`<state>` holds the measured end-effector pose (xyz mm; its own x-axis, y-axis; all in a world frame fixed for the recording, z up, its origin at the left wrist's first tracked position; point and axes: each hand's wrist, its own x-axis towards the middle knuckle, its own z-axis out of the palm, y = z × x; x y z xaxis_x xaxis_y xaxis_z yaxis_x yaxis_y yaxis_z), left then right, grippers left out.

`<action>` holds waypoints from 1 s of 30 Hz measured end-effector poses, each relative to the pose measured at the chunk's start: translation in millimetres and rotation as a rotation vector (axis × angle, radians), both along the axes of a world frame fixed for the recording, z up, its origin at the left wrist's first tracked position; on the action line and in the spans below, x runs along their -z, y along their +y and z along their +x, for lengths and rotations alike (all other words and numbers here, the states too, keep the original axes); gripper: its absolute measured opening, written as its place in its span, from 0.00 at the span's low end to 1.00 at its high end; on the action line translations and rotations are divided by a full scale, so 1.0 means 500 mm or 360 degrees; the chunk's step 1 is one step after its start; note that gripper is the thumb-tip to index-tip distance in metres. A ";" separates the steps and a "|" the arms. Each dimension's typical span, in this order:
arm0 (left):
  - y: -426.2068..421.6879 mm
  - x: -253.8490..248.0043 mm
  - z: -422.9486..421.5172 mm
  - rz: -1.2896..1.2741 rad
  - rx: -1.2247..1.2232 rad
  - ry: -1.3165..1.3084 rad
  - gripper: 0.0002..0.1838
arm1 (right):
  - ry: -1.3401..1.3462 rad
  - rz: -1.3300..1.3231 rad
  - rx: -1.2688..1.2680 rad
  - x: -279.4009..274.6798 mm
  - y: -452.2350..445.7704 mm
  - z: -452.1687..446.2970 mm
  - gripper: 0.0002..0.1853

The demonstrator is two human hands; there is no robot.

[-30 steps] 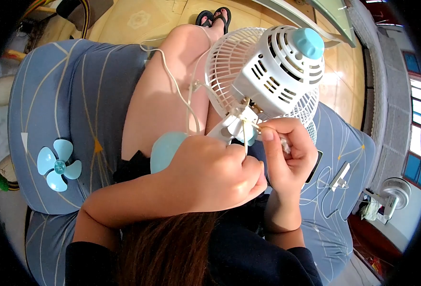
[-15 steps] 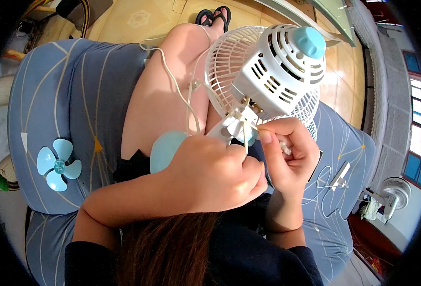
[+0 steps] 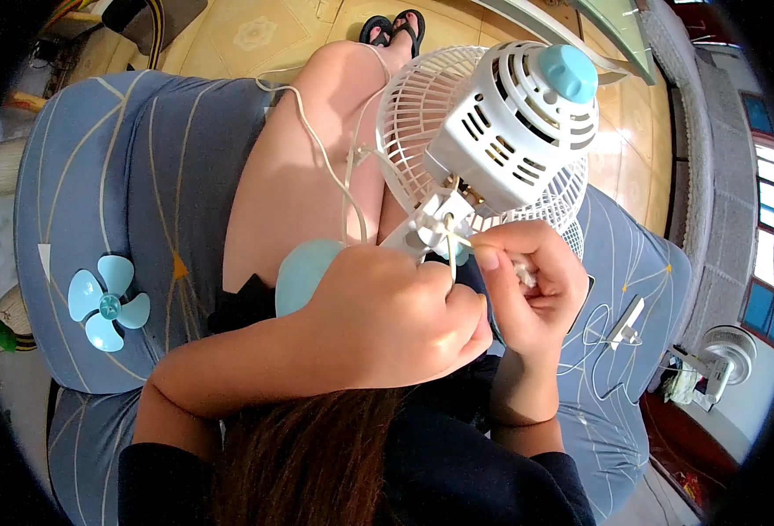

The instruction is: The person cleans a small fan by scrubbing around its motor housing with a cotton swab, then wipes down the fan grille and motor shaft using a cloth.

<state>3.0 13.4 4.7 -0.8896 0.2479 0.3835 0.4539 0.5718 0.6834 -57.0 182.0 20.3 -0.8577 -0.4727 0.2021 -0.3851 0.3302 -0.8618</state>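
A white fan (image 3: 514, 131) with a blue knob (image 3: 567, 74) lies over my lap, its motor housing towards me. Thin pale cords (image 3: 451, 248) come out at its neck (image 3: 439, 219). My left hand (image 3: 395, 316) is closed on one cord just below the neck; its fingertips are hidden from view. Thumb and forefinger of my right hand (image 3: 531, 276) pinch another cord end beside the neck, and something whitish and crumpled (image 3: 524, 274) sits in that palm. The light blue fan base (image 3: 306, 273) shows partly behind my left hand.
Blue fan blades (image 3: 109, 304) lie on the grey-blue sofa (image 3: 203, 175) at the left. A power strip (image 3: 625, 323) with cables and a partly hidden phone are on the right side. The cream power cord (image 3: 317, 145) crosses my leg. Another white fan (image 3: 727, 355) stands far right.
The fan head has tilted slightly upward and away. My right hand has shifted a little left with the cord; my left hand has stayed nearly still.
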 end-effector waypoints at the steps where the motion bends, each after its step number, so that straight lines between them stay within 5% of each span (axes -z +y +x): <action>1: 0.001 0.001 0.001 0.0004 -0.0003 -0.0001 0.14 | -0.0041 -0.0043 0.0026 0.002 -0.002 0.002 0.03; 18: -0.002 -0.002 0.000 0.0020 -0.0019 -0.0021 0.15 | -0.0117 0.0193 0.0049 -0.024 -0.003 0.012 0.04; 22: -0.001 0.001 -0.008 0.0078 -0.0036 0.0035 0.16 | 0.0082 0.0012 0.0286 -0.017 0.018 0.010 0.03; 26: -0.014 -0.005 -0.015 0.0008 -0.0047 0.0103 0.14 | -0.0276 -0.0693 0.0505 -0.013 0.064 -0.017 0.05; 30: -0.014 -0.001 -0.011 0.0059 -0.0073 0.0085 0.16 | -0.0223 -0.0888 0.0595 0.027 0.139 -0.086 0.08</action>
